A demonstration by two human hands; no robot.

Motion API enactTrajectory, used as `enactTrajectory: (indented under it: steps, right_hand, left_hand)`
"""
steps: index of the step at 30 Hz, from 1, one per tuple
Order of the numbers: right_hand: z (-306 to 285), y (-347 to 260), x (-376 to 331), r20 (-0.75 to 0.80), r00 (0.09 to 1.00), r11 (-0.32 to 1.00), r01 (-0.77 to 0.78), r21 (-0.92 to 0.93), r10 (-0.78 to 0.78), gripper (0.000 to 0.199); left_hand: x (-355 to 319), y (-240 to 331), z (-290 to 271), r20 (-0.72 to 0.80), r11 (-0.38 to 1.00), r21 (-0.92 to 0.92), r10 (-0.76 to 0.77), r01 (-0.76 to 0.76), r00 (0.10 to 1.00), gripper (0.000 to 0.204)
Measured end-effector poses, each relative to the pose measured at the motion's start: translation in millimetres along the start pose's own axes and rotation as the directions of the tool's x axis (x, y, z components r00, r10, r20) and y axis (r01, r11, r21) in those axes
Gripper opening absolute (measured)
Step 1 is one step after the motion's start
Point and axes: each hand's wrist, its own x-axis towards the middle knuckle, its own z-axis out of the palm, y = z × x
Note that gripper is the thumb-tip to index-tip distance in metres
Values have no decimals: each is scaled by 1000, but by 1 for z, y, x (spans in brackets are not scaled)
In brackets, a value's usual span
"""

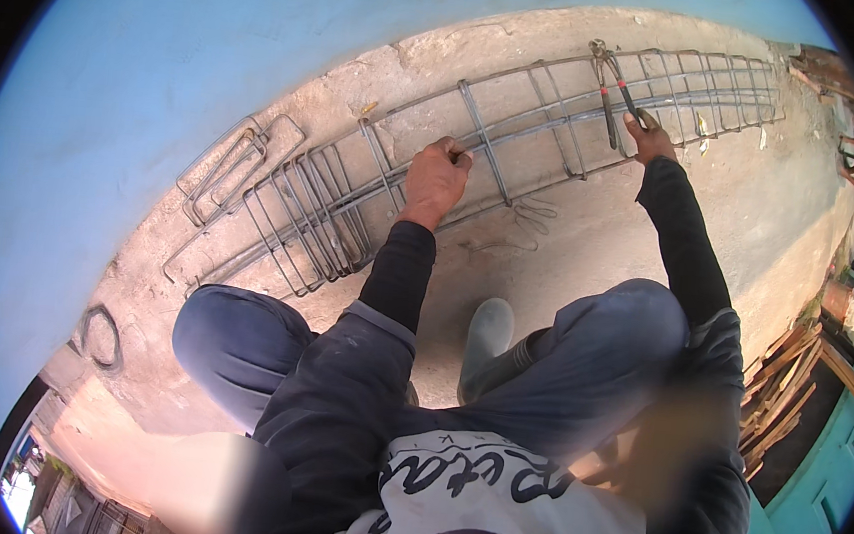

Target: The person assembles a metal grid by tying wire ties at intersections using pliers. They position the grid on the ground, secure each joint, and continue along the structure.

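Note:
A long rebar cage (496, 157) of straight steel bars and rectangular stirrups lies across the concrete from lower left to upper right. My left hand (437, 180) is closed at the cage's long middle bars; what its fingertips hold is hidden. Farther right, my right hand (651, 141) grips a pair of pincers (605, 75) by the handle end. Their metal jaws point away from me over the far bar, and the black handles with red bands stand apart. Several stirrups (315, 218) are bunched together on the bars left of my left hand.
Loose bent stirrups (245, 157) lie beside the blue wall (161, 75). Thin wire loops (534, 213) rest on the concrete near the cage, and a coil of wire (100, 337) lies far left. Wood strips (784, 386) are piled at right. My boot (487, 342) stands below the cage.

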Motion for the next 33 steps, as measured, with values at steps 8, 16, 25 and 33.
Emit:
enactTrajectory:
  steps: [8, 16, 25, 33]
  right_hand:
    - [88, -24, -142, 378, 772, 808, 582, -95, -511, 48]
    - [176, -30, -173, 327, 792, 724, 606, -328, -515, 50]
    - [182, -35, -160, 369, 828, 820, 522, -235, -421, 46]
    - [181, -36, -157, 347, 832, 853, 503, -140, -433, 38]
  left_hand:
    - [84, 1, -28, -138, 892, 273, 406, -360, 903, 56]
    - [146, -10, -27, 327, 875, 392, 156, -284, 932, 79]
    - [143, -4, -17, 149, 885, 371, 243, -282, 958, 57]
    - [152, -22, -10, 51, 779, 460, 456, -426, 889, 47]
